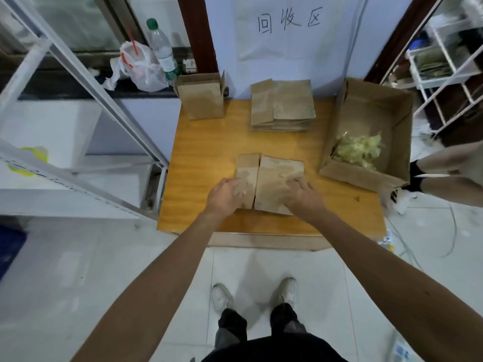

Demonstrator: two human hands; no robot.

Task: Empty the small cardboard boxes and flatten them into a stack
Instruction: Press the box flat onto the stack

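Note:
A small brown cardboard box (pixel 271 176) lies flattened on the wooden table (pixel 209 152), near its front edge. My left hand (pixel 224 194) presses on its left flap with fingers spread. On the right part of the same box my right hand (pixel 303 192) rests palm down. Behind it, at the back of the table, sits a stack of flattened boxes (pixel 282 105). One small box (pixel 201 96) stands upright and open at the back left corner.
A large open carton (pixel 366 142) at the table's right holds pale yellow-green packets (pixel 358 150). A metal shelf frame (pixel 78 74) stands at left, with a plastic bag (pixel 138 66) and a bottle (pixel 162 48) on a ledge behind. Another person's leg (pixel 444 173) is at the right.

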